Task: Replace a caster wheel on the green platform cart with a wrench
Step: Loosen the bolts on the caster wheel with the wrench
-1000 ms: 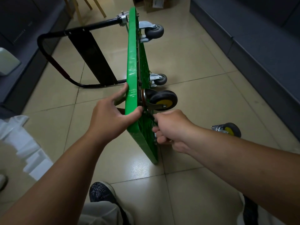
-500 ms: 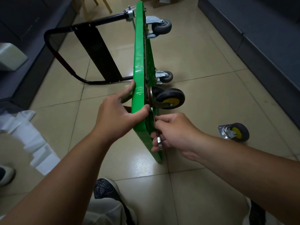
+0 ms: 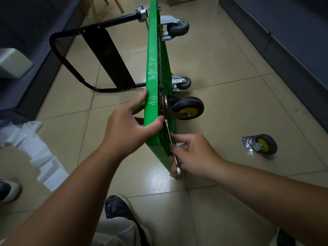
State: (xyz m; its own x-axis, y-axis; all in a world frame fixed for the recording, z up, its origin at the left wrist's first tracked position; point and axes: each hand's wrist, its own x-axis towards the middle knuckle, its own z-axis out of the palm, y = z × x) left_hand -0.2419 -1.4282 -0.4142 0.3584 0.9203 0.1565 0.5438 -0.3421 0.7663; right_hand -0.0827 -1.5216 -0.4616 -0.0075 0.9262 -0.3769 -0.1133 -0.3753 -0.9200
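Two hands: left [image 3: 127,127] on cart [image 3: 151,68] edge, right [image 3: 194,155] apparently round wrench [image 3: 176,165].

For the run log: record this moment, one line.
left hand grips cart edge | right hand holds wrench by mounted caster | loose caster on floor

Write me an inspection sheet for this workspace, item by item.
Surface: glossy beige tiled floor.
Job's things: green platform cart stands on its long edge; mounted caster with a yellow hub is on its underside; loose caster lies apart on the floor; wrench against the cart's underside.
Clutter: white packing pieces on the floor, left.
Hands: left hand grips the cart's edge; right hand holds the wrench.
Cables: nothing seen.
Surroundings: dark sofa on the right; wooden chair legs at the top.
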